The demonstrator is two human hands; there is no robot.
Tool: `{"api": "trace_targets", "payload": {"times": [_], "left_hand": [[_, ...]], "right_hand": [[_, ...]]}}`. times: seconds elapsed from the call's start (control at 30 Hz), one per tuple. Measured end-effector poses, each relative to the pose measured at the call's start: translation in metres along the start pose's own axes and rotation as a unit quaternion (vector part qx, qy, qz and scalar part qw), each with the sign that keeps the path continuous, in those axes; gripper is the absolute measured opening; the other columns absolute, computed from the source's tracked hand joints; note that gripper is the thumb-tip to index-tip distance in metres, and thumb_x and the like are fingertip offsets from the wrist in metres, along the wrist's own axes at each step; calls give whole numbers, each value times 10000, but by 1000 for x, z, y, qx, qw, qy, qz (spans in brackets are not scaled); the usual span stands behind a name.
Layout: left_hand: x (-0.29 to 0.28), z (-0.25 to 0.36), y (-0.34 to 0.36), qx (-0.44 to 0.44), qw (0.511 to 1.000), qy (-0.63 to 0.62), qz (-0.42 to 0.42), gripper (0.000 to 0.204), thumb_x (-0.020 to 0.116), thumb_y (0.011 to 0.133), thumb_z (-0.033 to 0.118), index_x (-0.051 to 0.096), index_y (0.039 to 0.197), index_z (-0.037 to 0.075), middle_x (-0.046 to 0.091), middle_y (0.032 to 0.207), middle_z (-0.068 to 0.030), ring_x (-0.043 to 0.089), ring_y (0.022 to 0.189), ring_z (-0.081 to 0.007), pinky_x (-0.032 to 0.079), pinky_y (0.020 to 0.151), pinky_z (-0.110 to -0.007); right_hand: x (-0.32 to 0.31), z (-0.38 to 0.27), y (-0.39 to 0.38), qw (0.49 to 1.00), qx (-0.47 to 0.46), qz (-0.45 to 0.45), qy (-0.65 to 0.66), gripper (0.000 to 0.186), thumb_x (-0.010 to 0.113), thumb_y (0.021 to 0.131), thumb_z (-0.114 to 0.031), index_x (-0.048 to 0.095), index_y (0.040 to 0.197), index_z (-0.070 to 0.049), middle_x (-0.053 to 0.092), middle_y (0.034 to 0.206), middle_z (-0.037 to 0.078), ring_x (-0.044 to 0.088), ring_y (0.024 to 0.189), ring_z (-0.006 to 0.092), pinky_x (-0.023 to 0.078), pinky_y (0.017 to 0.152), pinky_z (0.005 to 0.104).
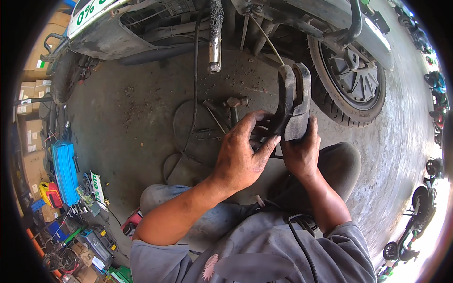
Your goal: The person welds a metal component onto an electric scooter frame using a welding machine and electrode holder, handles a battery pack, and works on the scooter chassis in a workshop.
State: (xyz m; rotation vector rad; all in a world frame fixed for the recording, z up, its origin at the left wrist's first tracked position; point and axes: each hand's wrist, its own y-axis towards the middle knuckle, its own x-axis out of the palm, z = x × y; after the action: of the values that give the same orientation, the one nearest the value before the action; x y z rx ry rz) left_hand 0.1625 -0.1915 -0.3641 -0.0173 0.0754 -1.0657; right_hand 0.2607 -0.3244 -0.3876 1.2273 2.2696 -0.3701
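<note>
A dark metal forked part (297, 122) with two upright prongs is held over my crossed legs. My left hand (243, 153) grips it from the left, fingers curled behind it, thumb at its lower side. My right hand (302, 153) holds its lower end from the right, fingers partly hidden. Just above, a greasy metal tube (214, 59) hangs down from the vehicle, and a thin cable (269, 40) runs down behind the prongs. On the floor beyond my hands lie a hammer (234, 104), a long metal tool (216, 120) and a looped black cable (192, 127).
The vehicle's body (99, 37) spans the top, with a wheel (358, 82) at right. Cardboard boxes (33, 137), a blue case (64, 172) and assorted tools (96, 247) line the left side. Scooters (420, 207) stand along the far right.
</note>
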Motion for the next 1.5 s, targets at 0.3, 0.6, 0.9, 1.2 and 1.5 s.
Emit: {"api": "trace_targets", "payload": {"times": [0.3,0.6,0.9,1.2,1.5], "left_hand": [[-2,6,0,-11,1000,-22,2,351,714,894,117,567,1174,-36,671,1026,-153,692,905,-225,577,700,-319],[1,11,-8,42,998,9,-47,425,758,869,238,589,1158,-24,643,946,-138,653,845,-240,524,764,-354],[8,-2,-11,6,999,-12,-39,445,712,902,205,552,1220,-62,660,1074,-244,674,979,-363,526,851,-419],[5,-9,-4,10,999,-6,-41,409,676,931,154,538,1243,-72,659,1079,-230,680,949,-311,556,814,-380],[6,-12,0,25,999,-1,-32,413,687,919,167,552,1224,-77,658,1055,-255,675,958,-372,528,837,-419]], "right_hand": [[9,16,-3,990,-61,8,124,511,701,823,-49,433,1256,1,686,1003,231,707,926,360,556,790,422],[-22,25,-5,826,150,-81,537,414,670,866,-93,463,1216,-13,588,824,71,615,635,214,541,599,357],[-7,27,-16,996,-82,-22,12,534,770,787,-82,441,1190,38,700,930,243,707,866,418,557,690,443],[-2,12,-7,1000,-6,-9,7,555,764,798,-102,441,1241,-18,695,945,254,697,895,432,557,722,459],[-3,11,-5,1000,7,-9,9,578,755,786,-80,438,1264,-16,696,950,257,697,903,433,557,734,461]]}}
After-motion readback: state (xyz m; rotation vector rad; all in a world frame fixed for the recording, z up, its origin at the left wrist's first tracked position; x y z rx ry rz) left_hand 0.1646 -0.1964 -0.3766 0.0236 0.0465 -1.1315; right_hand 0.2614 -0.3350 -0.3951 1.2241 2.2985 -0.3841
